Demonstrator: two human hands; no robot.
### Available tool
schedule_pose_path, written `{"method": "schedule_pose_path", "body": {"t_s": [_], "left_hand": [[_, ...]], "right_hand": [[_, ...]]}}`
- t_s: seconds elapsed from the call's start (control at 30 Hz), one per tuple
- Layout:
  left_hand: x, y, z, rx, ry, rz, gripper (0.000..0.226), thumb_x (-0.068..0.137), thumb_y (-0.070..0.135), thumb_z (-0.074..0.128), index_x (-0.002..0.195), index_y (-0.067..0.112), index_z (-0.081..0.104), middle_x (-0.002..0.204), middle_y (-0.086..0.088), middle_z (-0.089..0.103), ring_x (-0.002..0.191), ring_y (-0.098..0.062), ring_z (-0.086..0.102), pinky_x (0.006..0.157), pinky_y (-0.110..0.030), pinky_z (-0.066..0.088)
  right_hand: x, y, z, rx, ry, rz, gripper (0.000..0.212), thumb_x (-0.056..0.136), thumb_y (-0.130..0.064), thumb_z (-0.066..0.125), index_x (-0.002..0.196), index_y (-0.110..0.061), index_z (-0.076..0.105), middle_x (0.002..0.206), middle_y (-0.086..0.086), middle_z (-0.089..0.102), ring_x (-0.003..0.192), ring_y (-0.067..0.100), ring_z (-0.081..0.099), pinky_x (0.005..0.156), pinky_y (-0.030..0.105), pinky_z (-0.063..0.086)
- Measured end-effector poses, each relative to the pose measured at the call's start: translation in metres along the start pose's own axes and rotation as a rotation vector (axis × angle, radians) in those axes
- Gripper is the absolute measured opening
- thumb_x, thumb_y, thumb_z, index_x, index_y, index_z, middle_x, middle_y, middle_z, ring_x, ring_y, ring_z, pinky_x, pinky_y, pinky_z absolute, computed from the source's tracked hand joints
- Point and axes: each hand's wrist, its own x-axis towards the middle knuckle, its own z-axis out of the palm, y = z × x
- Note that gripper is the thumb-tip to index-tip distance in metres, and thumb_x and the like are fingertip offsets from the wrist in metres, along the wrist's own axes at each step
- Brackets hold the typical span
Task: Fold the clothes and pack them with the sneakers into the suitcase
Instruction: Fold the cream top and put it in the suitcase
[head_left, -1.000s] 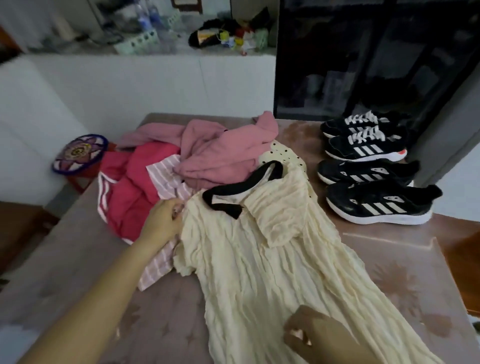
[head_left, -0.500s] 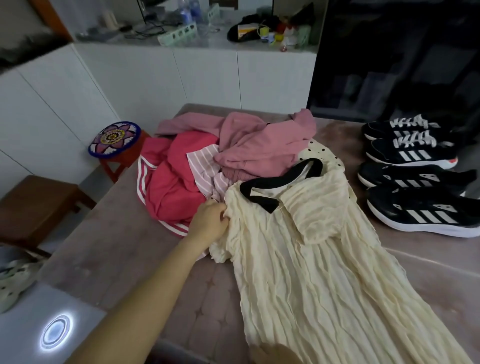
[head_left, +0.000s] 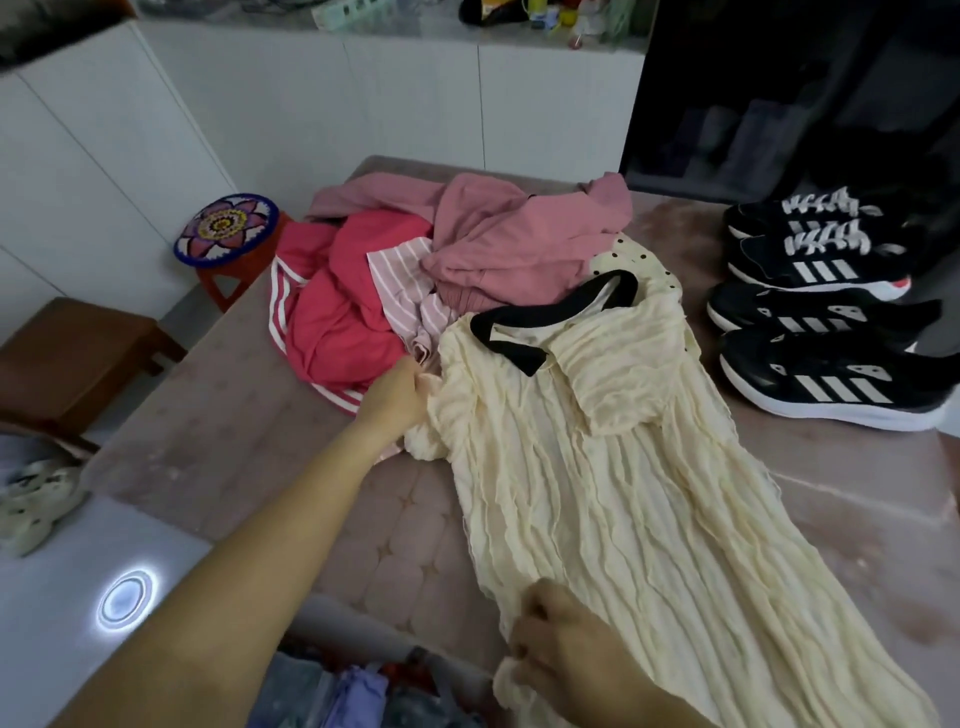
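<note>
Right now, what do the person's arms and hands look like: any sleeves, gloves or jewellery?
Both are bare. The left hand and right hand wear no gloves, and no rings show. The left forearm is uncovered to the frame's edge: no sleeve, watch or bracelet. The right wrist is bare too; little of that arm shows.

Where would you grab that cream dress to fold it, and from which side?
Along its left edge, coming from the left: the cream dress lies flat and lengthwise, so that long edge is free to lift. The left hand pinches it by the shoulder, the right hand lower down.
</note>
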Motion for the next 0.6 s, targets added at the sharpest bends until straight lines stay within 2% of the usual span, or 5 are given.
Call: {"method": "schedule_pose_path", "body": {"t_s": [0.2, 0.33, 0.43, 0.5, 0.6], "left_hand": [[-0.011, -0.002, -0.021, -0.142, 0.115, -0.108, 0.017, 0.094, 0.022, 0.052, 0.083, 0.010, 0.049, 0.078, -0.008, 0.053, 0.075, -0.024, 0.051, 0.069, -0.036, 0.041], [-0.023, -0.003, -0.039, -0.094, -0.243, -0.163, 0.045, 0.081, 0.034, 0.072, 0.059, 0.015, 0.038, 0.059, 0.001, 0.033, 0.056, -0.015, 0.032, 0.049, -0.028, 0.021], [-0.025, -0.013, -0.056, 0.146, -0.452, -0.254, 0.035, 0.076, 0.036, 0.076, 0.079, 0.005, 0.062, 0.078, -0.005, 0.060, 0.071, -0.021, 0.055, 0.058, -0.029, 0.041], [-0.023, -0.018, -0.065, 0.145, -0.477, -0.339, 0.040, 0.078, 0.036, 0.074, 0.100, 0.003, 0.066, 0.098, -0.009, 0.066, 0.088, -0.026, 0.062, 0.072, -0.031, 0.048], [-0.024, -0.003, -0.074, -0.015, -0.381, -0.444, 0.029, 0.083, 0.029, 0.070, 0.087, 0.002, 0.059, 0.085, -0.012, 0.056, 0.073, -0.024, 0.053, 0.062, -0.029, 0.043]], "right_hand": [[-0.059, 0.009, -0.044, 0.176, -0.181, 0.343, 0.016, 0.089, -0.030, 0.055, 0.079, -0.030, 0.043, 0.062, -0.015, 0.050, 0.057, 0.000, 0.047, 0.061, 0.022, 0.040], [-0.067, 0.017, -0.053, 0.466, -0.130, 0.419, 0.034, 0.084, -0.007, 0.060, 0.067, -0.037, 0.054, 0.066, -0.031, 0.060, 0.067, -0.004, 0.058, 0.062, 0.011, 0.040], [-0.073, 0.015, -0.056, 0.585, -0.127, 0.490, 0.046, 0.078, 0.009, 0.052, 0.064, -0.032, 0.067, 0.065, -0.023, 0.067, 0.067, -0.004, 0.063, 0.065, 0.008, 0.043], [-0.075, 0.015, -0.057, 0.628, -0.141, 0.514, 0.050, 0.076, 0.007, 0.053, 0.058, -0.036, 0.069, 0.065, -0.014, 0.070, 0.066, 0.000, 0.065, 0.066, 0.012, 0.047], [-0.079, 0.010, -0.060, 0.634, -0.169, 0.524, 0.037, 0.078, -0.011, 0.065, 0.051, -0.036, 0.066, 0.060, -0.011, 0.067, 0.061, -0.002, 0.060, 0.063, 0.015, 0.046]]}}
